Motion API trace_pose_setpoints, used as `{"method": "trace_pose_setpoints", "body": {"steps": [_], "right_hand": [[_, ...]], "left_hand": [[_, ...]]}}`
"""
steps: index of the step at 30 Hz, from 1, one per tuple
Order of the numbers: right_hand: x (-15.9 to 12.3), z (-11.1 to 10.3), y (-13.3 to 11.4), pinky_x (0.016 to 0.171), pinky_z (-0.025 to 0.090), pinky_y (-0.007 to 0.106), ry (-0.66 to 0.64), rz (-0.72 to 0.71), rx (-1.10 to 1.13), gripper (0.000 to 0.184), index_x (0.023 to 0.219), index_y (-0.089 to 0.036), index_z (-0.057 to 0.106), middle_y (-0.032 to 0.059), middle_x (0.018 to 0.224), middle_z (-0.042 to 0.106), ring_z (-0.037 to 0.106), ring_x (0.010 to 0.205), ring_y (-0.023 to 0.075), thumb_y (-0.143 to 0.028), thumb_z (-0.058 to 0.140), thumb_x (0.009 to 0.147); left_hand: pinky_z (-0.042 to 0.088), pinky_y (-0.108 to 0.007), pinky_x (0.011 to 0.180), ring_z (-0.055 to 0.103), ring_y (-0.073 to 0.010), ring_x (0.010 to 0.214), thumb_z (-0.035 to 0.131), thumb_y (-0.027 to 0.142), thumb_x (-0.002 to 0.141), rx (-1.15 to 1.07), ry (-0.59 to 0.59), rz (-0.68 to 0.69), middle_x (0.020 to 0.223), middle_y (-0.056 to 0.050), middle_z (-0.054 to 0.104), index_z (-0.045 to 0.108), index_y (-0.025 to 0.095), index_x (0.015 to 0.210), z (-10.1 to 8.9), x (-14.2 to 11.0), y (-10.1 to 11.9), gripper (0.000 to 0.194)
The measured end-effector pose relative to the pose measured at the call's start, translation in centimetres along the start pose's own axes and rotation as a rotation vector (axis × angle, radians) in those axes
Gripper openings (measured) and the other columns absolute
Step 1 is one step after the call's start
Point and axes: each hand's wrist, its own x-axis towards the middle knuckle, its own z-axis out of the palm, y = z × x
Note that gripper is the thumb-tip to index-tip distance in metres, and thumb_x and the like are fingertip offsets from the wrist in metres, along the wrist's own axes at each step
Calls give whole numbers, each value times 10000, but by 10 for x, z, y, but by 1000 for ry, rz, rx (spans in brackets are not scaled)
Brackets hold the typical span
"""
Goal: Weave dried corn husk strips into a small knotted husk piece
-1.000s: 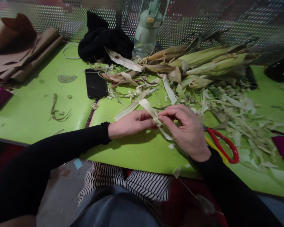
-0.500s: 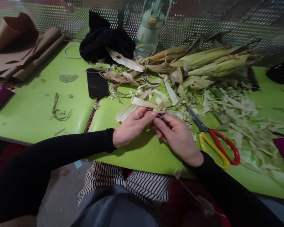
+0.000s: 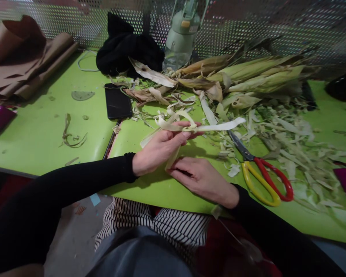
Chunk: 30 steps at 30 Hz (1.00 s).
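Several pale corn husk strips [image 3: 216, 126] cross in a loose knot or weave, pinched between the thumb and fingers of my left hand [image 3: 161, 149]. One strip sticks out to the right, and another arches above the fingers. Lower and closer to me, my right hand [image 3: 203, 180] grips the end of a husk strip [image 3: 173, 158] that hangs down from the crossing. Scissors [image 3: 249, 156] with one red and one yellow handle lie open on the green table [image 3: 150, 188], to the right of my right hand.
Corn ears in husks [image 3: 256, 79] and husk scraps [image 3: 300, 142] cover the back and right. A phone [image 3: 118, 102], black cloth [image 3: 129, 52], bottle [image 3: 178, 36] and protractor [image 3: 82, 95] stand or lie behind my hands. Brown paper [image 3: 23, 65] rests at the left.
My right hand has moved down and toward me from the crossing, pulling a strip end. A strip now extends to the right from my left fingers, which keep their hold.
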Motion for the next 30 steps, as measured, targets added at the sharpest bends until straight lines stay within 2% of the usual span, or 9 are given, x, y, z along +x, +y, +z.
{"method": "trace_pose_setpoints", "body": {"steps": [5,8,12,15,19,22,25,27,30], "right_hand": [[0,-14,9,452,359,251,372,243,265,376,870,-219,625,-15,679,612,480,508,107,-587,579,933],[0,-18,12,418,322,244,464,259,391,409,842,-239,566,-32,656,546,422,481,98,-624,497,961],[-1,-18,7,455,330,249,484,203,314,380,744,-232,533,-36,633,511,428,513,100,-520,518,991],[-1,-21,2,484,334,258,454,159,223,344,705,-226,529,-39,609,500,435,522,102,-415,548,991],[-5,-30,3,487,328,269,445,173,221,356,646,-223,521,-38,571,488,424,507,105,-363,587,967],[-8,-35,10,490,336,279,509,194,298,362,657,-227,564,-25,588,515,436,520,117,-437,616,948],[-7,-37,16,495,360,290,554,199,410,411,816,-241,679,10,705,587,479,568,137,-586,512,965],[-5,-37,14,544,405,301,517,223,386,440,913,-250,719,35,799,631,531,640,155,-622,489,960],[0,-34,8,642,452,309,454,246,279,311,835,-238,711,28,821,639,572,725,168,-544,676,880]], "left_hand": [[510,-285,969,651,-136,1088,497,142,960,201,-77,48,1276,-94,663,539,159,1101,-6,4,5,148],[524,-261,881,655,-115,964,523,99,918,263,-92,26,1124,-72,691,520,153,1073,-9,6,4,164],[528,-244,745,653,-98,772,700,212,848,255,-113,-93,856,5,668,484,161,1030,-8,5,2,287],[500,-213,601,598,-69,600,767,318,807,257,-103,-113,716,57,609,467,171,947,-6,3,5,362],[515,-199,564,587,-55,569,773,341,809,221,-45,-67,696,58,588,484,157,896,-5,5,17,354],[489,-178,517,553,-40,547,778,338,808,225,-1,-33,695,57,574,513,146,892,-6,7,23,338],[491,-180,509,536,-42,528,773,330,811,277,-98,-82,666,55,568,549,134,920,-7,8,21,317],[508,-189,523,532,-48,536,779,333,796,315,-181,-136,661,52,564,567,129,923,-7,7,16,321],[493,-182,512,499,-42,528,785,326,777,359,-229,-175,653,62,538,582,126,917,-6,4,8,317]]}}
